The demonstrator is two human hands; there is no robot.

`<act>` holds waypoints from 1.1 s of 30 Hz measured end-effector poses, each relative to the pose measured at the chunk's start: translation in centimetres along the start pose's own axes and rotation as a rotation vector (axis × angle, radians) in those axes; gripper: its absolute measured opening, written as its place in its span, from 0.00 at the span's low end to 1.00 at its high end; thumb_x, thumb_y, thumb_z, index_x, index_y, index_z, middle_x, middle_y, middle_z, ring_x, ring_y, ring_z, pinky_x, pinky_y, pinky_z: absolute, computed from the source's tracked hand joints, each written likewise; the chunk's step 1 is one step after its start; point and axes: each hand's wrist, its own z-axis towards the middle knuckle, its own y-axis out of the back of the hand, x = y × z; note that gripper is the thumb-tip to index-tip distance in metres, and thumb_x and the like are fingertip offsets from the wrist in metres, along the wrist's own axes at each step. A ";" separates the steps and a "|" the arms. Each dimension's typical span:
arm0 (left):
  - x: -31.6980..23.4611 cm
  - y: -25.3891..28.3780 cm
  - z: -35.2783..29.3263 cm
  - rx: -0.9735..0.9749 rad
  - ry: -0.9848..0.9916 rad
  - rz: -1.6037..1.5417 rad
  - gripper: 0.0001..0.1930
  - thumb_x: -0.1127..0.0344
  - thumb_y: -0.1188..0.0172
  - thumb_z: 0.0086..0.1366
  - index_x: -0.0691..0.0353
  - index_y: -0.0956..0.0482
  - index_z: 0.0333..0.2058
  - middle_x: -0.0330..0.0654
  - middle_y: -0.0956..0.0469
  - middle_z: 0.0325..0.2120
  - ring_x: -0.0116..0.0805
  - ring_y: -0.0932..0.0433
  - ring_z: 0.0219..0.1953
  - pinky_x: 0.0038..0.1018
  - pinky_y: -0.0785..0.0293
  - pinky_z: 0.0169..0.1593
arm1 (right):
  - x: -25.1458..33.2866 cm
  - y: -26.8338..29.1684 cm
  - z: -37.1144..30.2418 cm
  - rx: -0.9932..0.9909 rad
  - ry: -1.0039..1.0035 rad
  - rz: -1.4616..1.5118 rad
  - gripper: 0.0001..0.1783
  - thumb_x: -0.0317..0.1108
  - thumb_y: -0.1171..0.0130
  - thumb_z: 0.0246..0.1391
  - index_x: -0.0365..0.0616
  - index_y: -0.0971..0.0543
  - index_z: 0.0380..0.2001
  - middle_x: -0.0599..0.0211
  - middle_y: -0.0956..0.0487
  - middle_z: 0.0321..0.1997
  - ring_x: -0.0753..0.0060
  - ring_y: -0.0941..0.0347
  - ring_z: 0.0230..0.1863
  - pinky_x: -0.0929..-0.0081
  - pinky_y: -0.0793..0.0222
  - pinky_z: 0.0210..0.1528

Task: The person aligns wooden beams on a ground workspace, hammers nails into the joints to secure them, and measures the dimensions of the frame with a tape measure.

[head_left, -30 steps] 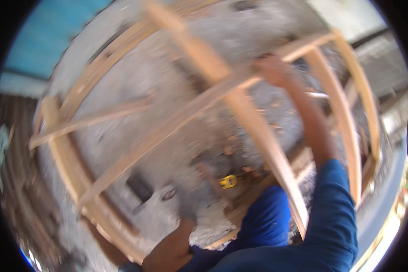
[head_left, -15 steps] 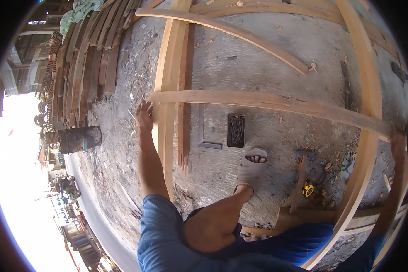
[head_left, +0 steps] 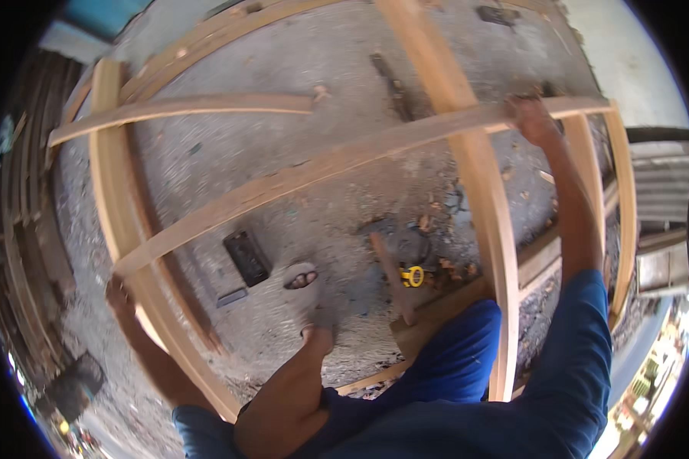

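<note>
A long wooden board [head_left: 298, 174] lies slantwise across two thick timber beams, the left beam [head_left: 119, 183] and the right beam [head_left: 478, 176]. My right hand [head_left: 534, 124] is closed round the board beyond the right beam. At the board's left end is my left hand [head_left: 120, 297], beside the outer edge of the left beam; its fingers are blurred. Between the beams, a black tray [head_left: 246, 258] sits on the ground, next to the short arm of a carpenter's square [head_left: 232, 297].
A hammer [head_left: 393, 279] and a yellow tape measure [head_left: 413, 276] lie near my blue-clad knee. A shorter board [head_left: 184, 107] rests over the left beam's far end. Stacked planks [head_left: 23, 222] stand at the left; more frame timbers [head_left: 622, 214] stand at the right.
My view has swung to the right, so the beams appear farther left and tilted. My right hand, at the rim before, now shows plainly on the board. The left hand remains by the board's end.
</note>
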 end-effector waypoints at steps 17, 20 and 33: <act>-8.4 -2.2 -3.1 -0.012 0.002 -0.063 0.36 0.41 0.48 0.70 0.74 0.26 0.56 0.56 0.24 0.49 0.40 0.22 0.45 0.29 0.23 0.37 | 0.6 3.7 -1.9 0.000 -0.164 0.181 0.30 0.34 0.28 0.45 0.47 0.21 0.55 0.52 0.18 0.52 0.47 0.25 0.59 0.55 0.38 0.68; -8.0 -0.4 -3.3 -0.003 -0.078 0.004 0.31 0.43 0.46 0.68 0.71 0.23 0.52 0.50 0.23 0.42 0.35 0.24 0.38 0.28 0.27 0.30 | 1.2 4.0 -0.9 -0.001 -0.142 0.184 0.30 0.34 0.27 0.45 0.47 0.21 0.55 0.52 0.18 0.52 0.48 0.26 0.60 0.54 0.36 0.67; -9.6 -1.3 -3.6 -0.083 0.150 0.012 0.25 0.47 0.47 0.70 0.66 0.21 0.46 0.39 0.27 0.32 0.26 0.31 0.29 0.23 0.38 0.23 | 0.9 4.0 -1.1 0.021 -0.158 0.162 0.29 0.35 0.27 0.45 0.47 0.20 0.54 0.56 0.17 0.51 0.51 0.24 0.58 0.55 0.42 0.70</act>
